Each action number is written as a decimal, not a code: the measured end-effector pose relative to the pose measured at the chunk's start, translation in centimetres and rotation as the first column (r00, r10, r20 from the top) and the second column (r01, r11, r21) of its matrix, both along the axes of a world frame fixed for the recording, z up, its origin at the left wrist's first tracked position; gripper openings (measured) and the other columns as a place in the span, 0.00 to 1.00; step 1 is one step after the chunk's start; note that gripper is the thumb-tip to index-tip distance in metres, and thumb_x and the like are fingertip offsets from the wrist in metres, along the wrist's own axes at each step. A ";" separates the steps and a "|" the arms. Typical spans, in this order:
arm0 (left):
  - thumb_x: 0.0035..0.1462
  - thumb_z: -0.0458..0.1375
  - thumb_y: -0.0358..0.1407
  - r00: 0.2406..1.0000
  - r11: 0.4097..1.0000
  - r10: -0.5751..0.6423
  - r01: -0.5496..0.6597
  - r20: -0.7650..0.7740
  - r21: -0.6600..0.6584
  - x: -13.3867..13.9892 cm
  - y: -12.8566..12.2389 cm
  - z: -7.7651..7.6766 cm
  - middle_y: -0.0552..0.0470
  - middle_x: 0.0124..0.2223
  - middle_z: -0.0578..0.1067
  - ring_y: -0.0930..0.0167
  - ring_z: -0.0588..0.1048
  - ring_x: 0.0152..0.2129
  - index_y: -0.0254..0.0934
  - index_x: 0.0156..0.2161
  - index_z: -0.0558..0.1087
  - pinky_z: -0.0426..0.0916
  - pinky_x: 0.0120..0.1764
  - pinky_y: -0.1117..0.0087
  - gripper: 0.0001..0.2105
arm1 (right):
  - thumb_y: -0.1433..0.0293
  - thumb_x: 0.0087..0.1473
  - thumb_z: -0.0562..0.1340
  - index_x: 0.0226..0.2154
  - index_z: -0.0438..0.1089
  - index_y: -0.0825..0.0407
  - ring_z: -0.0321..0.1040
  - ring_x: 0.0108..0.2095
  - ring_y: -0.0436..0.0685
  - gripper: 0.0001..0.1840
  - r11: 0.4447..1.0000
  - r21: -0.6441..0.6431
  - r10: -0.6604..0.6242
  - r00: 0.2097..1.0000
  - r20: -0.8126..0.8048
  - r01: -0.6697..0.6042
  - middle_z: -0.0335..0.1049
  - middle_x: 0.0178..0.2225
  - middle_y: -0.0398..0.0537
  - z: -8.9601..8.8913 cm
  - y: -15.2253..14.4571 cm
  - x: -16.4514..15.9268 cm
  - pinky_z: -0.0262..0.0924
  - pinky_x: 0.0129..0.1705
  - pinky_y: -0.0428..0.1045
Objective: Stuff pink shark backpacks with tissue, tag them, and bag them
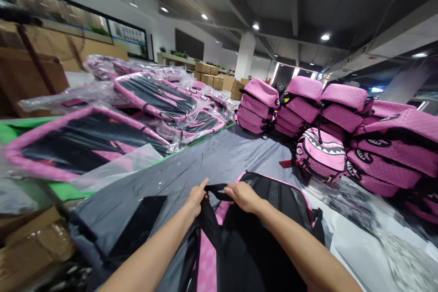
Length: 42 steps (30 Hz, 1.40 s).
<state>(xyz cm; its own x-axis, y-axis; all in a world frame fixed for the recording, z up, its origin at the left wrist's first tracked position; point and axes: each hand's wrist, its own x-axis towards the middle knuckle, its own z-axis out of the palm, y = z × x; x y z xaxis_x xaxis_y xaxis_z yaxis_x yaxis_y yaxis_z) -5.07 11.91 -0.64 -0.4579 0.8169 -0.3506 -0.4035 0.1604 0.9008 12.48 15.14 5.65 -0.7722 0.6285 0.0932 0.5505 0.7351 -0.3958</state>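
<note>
A pink and black backpack lies in front of me with its black back panel up. Its black webbing strap runs between my two hands above the pack's left side. My left hand is closed on the strap's left part, with the fingertips pinched together. My right hand grips the same strap a short way to the right, knuckles up. Beneath my wrists, the lower part of the pack is partly hidden by my forearms.
Plastic-wrapped pink and black backpacks are heaped at the left. Stacked pink backpacks and a small pink bag with a toothy mouth print stand at the right. A dark flat panel lies on the grey-covered table. Clear plastic bags lie right.
</note>
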 end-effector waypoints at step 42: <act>0.57 0.62 0.33 0.254 0.211 -0.305 0.958 -0.918 0.195 26.7 3.8 3.5 0.51 0.39 0.78 0.66 0.75 0.42 0.37 0.32 0.76 0.65 0.54 0.56 0.03 | 0.61 0.51 0.60 0.36 0.68 0.50 0.68 0.20 0.53 0.11 0.612 0.287 -0.565 0.661 -0.494 0.737 0.70 0.22 0.42 3.6 -9.8 20.0 0.59 0.26 0.46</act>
